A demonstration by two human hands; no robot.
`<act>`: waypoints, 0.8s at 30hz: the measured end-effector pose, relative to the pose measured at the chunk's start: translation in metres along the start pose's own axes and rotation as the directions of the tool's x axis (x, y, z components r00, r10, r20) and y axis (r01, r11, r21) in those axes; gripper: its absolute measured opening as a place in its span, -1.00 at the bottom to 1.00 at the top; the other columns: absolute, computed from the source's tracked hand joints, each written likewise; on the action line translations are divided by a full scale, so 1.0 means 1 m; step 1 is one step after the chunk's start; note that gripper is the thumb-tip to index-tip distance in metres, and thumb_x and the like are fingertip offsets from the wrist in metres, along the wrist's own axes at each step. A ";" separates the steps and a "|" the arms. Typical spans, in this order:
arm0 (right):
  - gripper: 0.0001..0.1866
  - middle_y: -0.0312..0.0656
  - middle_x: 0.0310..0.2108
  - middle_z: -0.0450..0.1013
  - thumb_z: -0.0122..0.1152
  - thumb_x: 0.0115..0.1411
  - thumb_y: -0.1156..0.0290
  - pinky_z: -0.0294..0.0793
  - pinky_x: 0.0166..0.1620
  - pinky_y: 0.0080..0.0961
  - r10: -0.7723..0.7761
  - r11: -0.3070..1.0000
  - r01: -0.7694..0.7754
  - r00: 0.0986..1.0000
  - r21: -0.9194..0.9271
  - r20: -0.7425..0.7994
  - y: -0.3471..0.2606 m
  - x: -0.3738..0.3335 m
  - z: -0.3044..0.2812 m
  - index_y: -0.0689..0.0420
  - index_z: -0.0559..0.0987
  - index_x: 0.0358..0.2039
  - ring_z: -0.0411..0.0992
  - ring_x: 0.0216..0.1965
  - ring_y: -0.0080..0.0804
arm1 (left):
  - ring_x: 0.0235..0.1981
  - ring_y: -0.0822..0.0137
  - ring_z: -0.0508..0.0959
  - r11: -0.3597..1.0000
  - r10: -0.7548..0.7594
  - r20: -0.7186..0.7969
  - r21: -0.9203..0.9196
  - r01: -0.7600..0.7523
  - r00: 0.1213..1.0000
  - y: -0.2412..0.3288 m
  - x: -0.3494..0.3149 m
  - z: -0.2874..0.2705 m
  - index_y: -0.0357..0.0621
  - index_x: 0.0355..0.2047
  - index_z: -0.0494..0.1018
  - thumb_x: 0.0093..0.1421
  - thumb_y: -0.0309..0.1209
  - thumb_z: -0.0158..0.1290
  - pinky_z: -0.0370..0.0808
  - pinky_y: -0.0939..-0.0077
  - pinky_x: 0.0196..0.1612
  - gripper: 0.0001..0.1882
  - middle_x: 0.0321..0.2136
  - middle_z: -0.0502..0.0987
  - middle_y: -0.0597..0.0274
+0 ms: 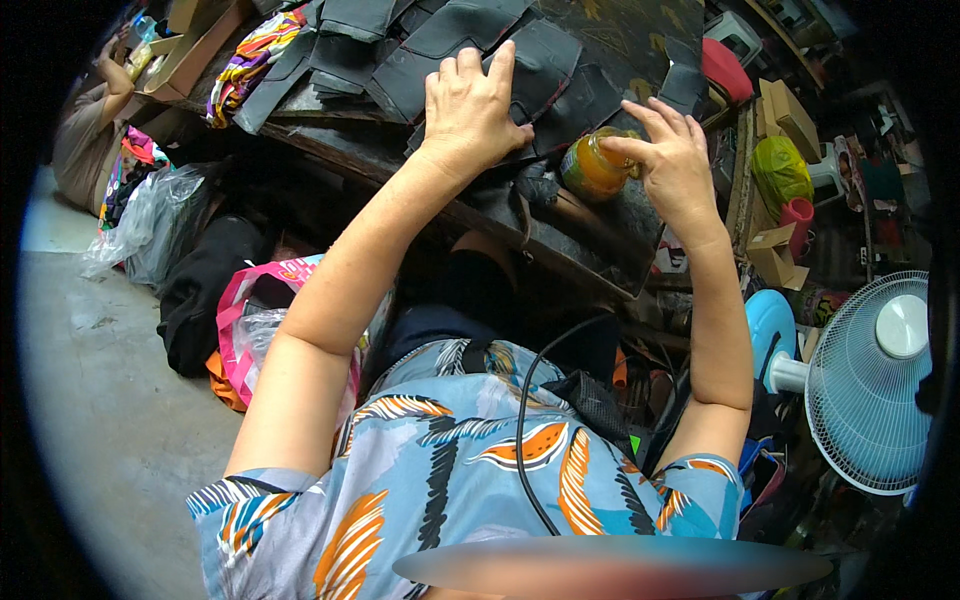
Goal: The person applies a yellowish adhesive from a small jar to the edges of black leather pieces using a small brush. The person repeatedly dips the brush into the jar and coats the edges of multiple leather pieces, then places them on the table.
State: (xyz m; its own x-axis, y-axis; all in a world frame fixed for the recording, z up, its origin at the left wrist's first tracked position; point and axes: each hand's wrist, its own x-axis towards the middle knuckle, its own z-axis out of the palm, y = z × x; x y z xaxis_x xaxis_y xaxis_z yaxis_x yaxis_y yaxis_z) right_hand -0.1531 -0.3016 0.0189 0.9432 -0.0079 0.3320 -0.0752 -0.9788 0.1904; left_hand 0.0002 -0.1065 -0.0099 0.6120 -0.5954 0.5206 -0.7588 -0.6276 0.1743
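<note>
My left hand (468,112) lies with its fingers spread over dark pieces that look like leather (545,70), some with reddish edges. My right hand (672,165) is beside a glass jar (592,168) with yellow-orange contents. Its thumb reaches over the jar's mouth, and the other fingers stretch out above, apart from the thumb. Whether anything thin sits under the thumb is hidden. The jar leans slightly at the near edge of the dark worktable (630,30). More dark pieces (355,55) are stacked left of my left hand.
A colourful patterned cloth (255,65) lies at the table's left end. Bags, including a pink-edged one (240,330), stand on the floor at left. A white-and-blue fan (870,380) stands at right, near cardboard boxes (775,255). Another person's arm (115,85) shows far left.
</note>
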 end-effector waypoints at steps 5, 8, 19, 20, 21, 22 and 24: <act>-0.64 -0.29 0.11 0.49 0.14 0.11 0.59 0.14 0.31 0.09 0.002 0.992 0.026 0.975 0.121 -0.222 0.008 -0.011 -0.010 -0.20 0.73 -0.23 0.34 0.23 -0.20 | -0.02 -0.13 0.53 0.936 -0.087 -0.069 -0.347 0.058 0.994 -0.003 -0.010 -0.019 -0.05 0.33 0.20 -0.19 -0.22 0.46 0.49 0.23 0.09 0.06 -0.04 0.40 -0.20; -0.64 -0.29 0.09 0.50 0.14 0.11 0.61 0.14 0.31 0.08 0.055 0.994 -0.035 0.977 0.099 -0.204 0.005 -0.021 -0.017 -0.17 0.73 -0.23 0.36 0.20 -0.21 | 0.00 0.01 0.54 0.839 -0.150 -0.032 -0.532 0.110 0.988 -0.012 -0.027 -0.027 -0.04 0.36 0.16 -0.18 -0.20 0.48 0.50 0.31 0.08 0.09 0.04 0.40 -0.18; -0.63 -0.23 0.07 0.49 0.05 0.05 0.70 0.22 0.27 -0.14 0.076 0.980 -0.051 0.989 0.194 -0.127 -0.012 -0.034 -0.032 -0.02 0.69 -0.26 0.36 0.16 -0.20 | -0.24 0.41 0.61 -0.291 -0.193 0.631 -0.769 0.570 0.752 -0.018 -0.064 -0.032 -0.33 0.04 0.43 0.14 -0.33 0.33 0.60 0.51 -0.15 -0.47 -0.18 0.60 0.15; -0.62 -0.22 0.04 0.49 0.08 0.04 0.68 0.23 0.26 -0.17 0.075 0.959 -0.011 0.974 0.283 -0.214 -0.015 -0.033 -0.036 -0.05 0.69 -0.23 0.37 0.14 -0.20 | -0.24 0.41 0.61 -0.315 -0.170 0.626 -0.766 0.560 0.761 -0.019 -0.065 -0.033 -0.33 0.03 0.44 0.15 -0.35 0.33 0.60 0.50 -0.14 -0.50 -0.19 0.60 0.16; -0.61 -0.21 0.02 0.50 0.11 0.04 0.66 0.25 0.25 -0.21 0.115 0.931 -0.009 0.956 0.365 -0.269 -0.019 -0.033 -0.041 -0.08 0.70 -0.21 0.37 0.13 -0.20 | -0.23 0.41 0.62 -0.334 -0.135 0.591 -0.783 0.525 0.795 -0.017 -0.066 -0.034 -0.32 0.02 0.44 0.15 -0.37 0.32 0.60 0.49 -0.13 -0.52 -0.19 0.60 0.15; -0.60 -0.20 -0.01 0.50 0.13 0.03 0.64 0.26 0.24 -0.24 0.159 0.896 -0.002 0.935 0.443 -0.317 -0.022 -0.033 -0.047 -0.11 0.70 -0.19 0.37 0.12 -0.21 | -0.23 0.41 0.62 -0.360 -0.104 0.563 -0.790 0.496 0.820 -0.015 -0.069 -0.034 -0.32 0.01 0.43 0.15 -0.39 0.31 0.61 0.48 -0.13 -0.53 -0.19 0.60 0.15; -0.54 -0.14 -0.08 0.52 0.22 0.11 0.57 0.37 0.12 -0.38 0.202 0.875 -0.009 0.916 0.484 -0.347 -0.028 -0.032 -0.056 -0.08 0.63 0.03 0.44 -0.03 -0.31 | -0.21 0.40 0.61 -0.359 -0.068 0.531 -0.803 0.475 0.845 -0.007 -0.076 -0.036 -0.28 0.00 0.42 0.15 -0.40 0.31 0.60 0.48 -0.10 -0.54 -0.18 0.60 0.16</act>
State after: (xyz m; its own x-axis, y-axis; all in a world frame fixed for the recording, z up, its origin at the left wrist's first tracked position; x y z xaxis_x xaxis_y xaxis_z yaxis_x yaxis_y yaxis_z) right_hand -0.1993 -0.2621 0.0549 0.7366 -0.1338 0.6629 0.0819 -0.9554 -0.2838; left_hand -0.0486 -0.0390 -0.0208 0.6871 -0.7264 -0.0157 0.3845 0.3452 0.8561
